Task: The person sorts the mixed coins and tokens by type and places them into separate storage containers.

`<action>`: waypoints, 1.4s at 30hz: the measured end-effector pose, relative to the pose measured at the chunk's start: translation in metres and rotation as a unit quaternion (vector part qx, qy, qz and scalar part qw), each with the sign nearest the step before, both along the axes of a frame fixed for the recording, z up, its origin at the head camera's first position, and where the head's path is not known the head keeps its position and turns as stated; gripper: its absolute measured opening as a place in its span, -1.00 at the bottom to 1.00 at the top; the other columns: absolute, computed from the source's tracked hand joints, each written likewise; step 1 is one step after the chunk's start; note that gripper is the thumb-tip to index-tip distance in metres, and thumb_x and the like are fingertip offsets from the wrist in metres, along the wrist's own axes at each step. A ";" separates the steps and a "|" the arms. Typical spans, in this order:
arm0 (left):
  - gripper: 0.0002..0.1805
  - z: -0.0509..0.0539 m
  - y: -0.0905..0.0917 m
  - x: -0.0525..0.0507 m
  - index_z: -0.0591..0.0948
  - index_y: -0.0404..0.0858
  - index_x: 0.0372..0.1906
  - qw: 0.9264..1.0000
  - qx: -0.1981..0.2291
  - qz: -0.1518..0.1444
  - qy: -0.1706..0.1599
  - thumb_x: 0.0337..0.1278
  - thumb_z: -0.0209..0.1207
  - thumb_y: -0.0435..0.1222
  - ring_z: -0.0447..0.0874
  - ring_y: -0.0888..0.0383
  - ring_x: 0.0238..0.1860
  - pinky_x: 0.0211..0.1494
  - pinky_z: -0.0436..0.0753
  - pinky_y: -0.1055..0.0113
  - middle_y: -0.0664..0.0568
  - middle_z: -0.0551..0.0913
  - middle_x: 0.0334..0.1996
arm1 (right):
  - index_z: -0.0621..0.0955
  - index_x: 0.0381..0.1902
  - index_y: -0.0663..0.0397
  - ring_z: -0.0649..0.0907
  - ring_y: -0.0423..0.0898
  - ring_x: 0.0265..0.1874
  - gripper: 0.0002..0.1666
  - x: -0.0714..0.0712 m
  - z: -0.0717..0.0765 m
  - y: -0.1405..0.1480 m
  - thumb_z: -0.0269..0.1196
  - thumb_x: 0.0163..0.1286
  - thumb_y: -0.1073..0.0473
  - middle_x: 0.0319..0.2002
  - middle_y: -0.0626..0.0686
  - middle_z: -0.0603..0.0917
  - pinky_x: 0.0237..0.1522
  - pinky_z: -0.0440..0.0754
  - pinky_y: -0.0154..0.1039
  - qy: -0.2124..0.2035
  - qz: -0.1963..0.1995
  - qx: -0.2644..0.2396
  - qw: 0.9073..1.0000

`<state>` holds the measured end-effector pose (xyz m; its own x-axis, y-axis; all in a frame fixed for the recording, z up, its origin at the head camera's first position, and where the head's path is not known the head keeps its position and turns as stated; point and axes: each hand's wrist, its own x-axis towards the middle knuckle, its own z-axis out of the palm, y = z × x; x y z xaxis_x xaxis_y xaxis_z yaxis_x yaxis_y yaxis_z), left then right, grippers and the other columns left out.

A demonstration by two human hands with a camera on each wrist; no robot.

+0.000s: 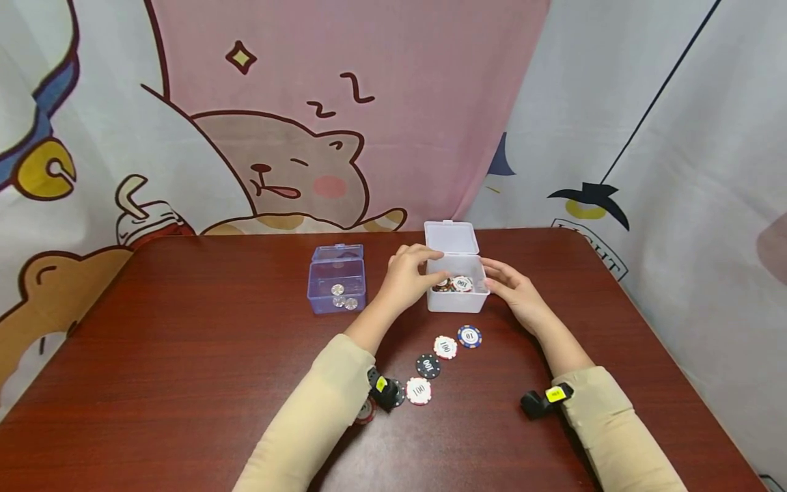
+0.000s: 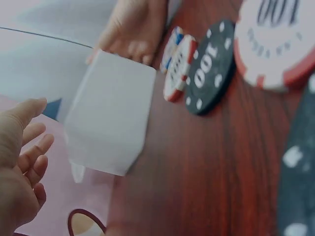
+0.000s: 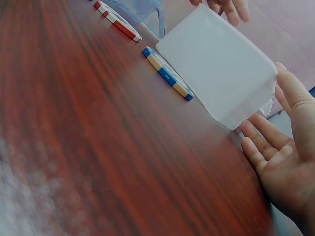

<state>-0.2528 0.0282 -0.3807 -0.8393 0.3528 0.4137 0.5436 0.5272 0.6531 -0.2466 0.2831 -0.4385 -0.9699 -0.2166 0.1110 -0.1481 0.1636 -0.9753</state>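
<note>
Tabletop (image 1: 184, 355), white box (image 1: 458, 303); hands (image 1: 406, 275) (image 1: 518, 294) either side

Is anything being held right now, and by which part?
Nothing looks held: the right grip just touches the white box at its right side; the left grip looks empty.

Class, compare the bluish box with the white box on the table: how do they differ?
The bluish box is tinted and see-through; the white box is milky.
The bluish box holds small clear or silvery discs; the white box holds printed chips.
The right hand is at the white box's side, away from the bluish box.
Both stand open on the table.
</note>
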 end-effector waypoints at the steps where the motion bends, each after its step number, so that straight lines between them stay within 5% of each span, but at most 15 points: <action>1: -0.59 0.002 -0.001 0.002 0.68 -0.25 0.00 1.000 0.005 -0.001 0.003 0.03 0.38 -0.16 0.44 0.11 -0.10 0.01 0.32 0.15 0.01 0.64 -0.03 | 0.31 0.38 0.17 0.42 0.02 0.19 -0.42 0.000 0.000 0.000 0.12 0.45 0.25 0.29 0.34 0.35 0.04 0.42 -0.41 0.001 0.001 0.001 1.000; 14: -0.64 0.019 -0.029 0.038 0.71 -0.29 -0.07 0.992 0.115 -0.061 -0.003 -0.05 0.42 -0.29 0.51 0.00 -0.17 -0.09 0.49 0.12 0.02 0.68 -0.18 | 0.30 0.38 0.20 0.42 0.06 0.18 -0.44 0.000 0.002 -0.003 0.09 0.46 0.27 0.28 0.36 0.35 0.03 0.41 -0.41 0.007 0.001 0.007 1.000; 27: -0.60 0.009 -0.067 0.065 0.70 -0.25 -0.06 0.991 0.080 -0.106 -0.006 -0.11 0.45 -0.29 0.50 0.03 -0.14 -0.08 0.48 0.25 0.08 0.67 -0.20 | 0.33 0.38 0.13 0.46 -0.06 0.14 -0.44 0.000 -0.001 0.000 0.11 0.45 0.24 0.28 0.34 0.37 0.02 0.42 -0.39 0.014 -0.001 0.008 1.000; 34: -0.58 0.001 -0.085 0.074 0.70 -0.25 -0.04 0.988 0.059 -0.142 -0.029 -0.12 0.46 -0.29 0.49 0.18 -0.06 0.00 0.50 0.13 0.09 0.66 -0.15 | 0.28 0.39 0.23 0.43 0.01 0.17 -0.42 0.001 0.000 -0.001 0.10 0.46 0.24 0.29 0.36 0.34 0.03 0.42 -0.41 0.006 0.004 -0.003 1.000; 42: -0.57 -0.006 -0.106 0.082 0.69 -0.21 -0.02 0.986 0.004 -0.164 -0.040 -0.11 0.45 -0.24 0.49 0.18 -0.04 0.03 0.45 0.21 0.13 0.64 -0.12 | 0.31 0.38 0.19 0.46 -0.07 0.13 -0.42 0.001 -0.001 -0.001 0.12 0.45 0.23 0.28 0.35 0.36 0.03 0.43 -0.40 0.005 -0.002 0.000 1.000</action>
